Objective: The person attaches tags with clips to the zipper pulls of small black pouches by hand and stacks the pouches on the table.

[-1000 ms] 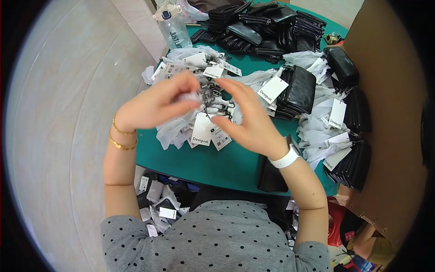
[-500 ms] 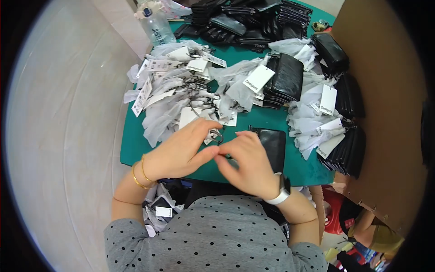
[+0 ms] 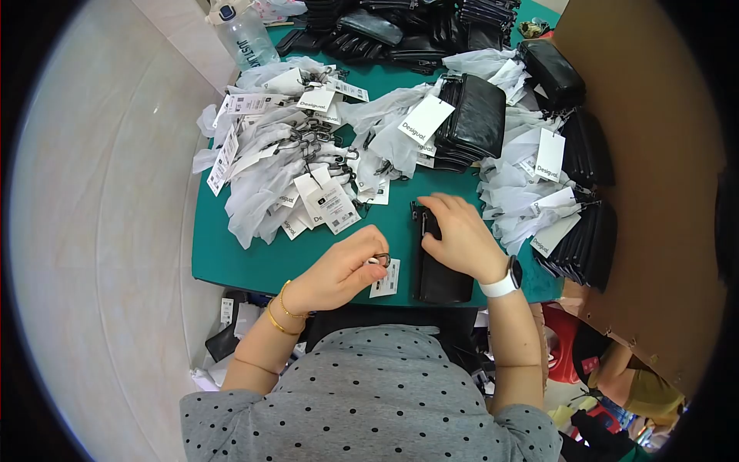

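Observation:
My left hand (image 3: 348, 266) is closed, with a small dark metal clasp (image 3: 382, 259) pinched between thumb and fingers. A white printed tag (image 3: 386, 280) hangs just below that hand. My right hand (image 3: 462, 237) lies over the upper part of a black zip wallet (image 3: 445, 283), fingers curled at its top and thumb on its front, near the zipper end. The wallet rests on the green table (image 3: 246, 266) close to its front edge. To the left lies a heap of white cloth strips (image 3: 258, 185) with dark clasps and white tags (image 3: 336, 206).
A stack of black wallets (image 3: 473, 115) with tags stands behind my right hand. More tagged wallets (image 3: 581, 239) line the right side beside a cardboard wall (image 3: 643, 154). Black wallets (image 3: 369, 31) pile up at the back, near a clear bottle (image 3: 242, 38). Another person's arm (image 3: 614, 369) shows lower right.
My hands have moved apart from their meeting point. The left has come down and keeps the clasp; the right has moved onto the wallet. The view has shifted slightly.

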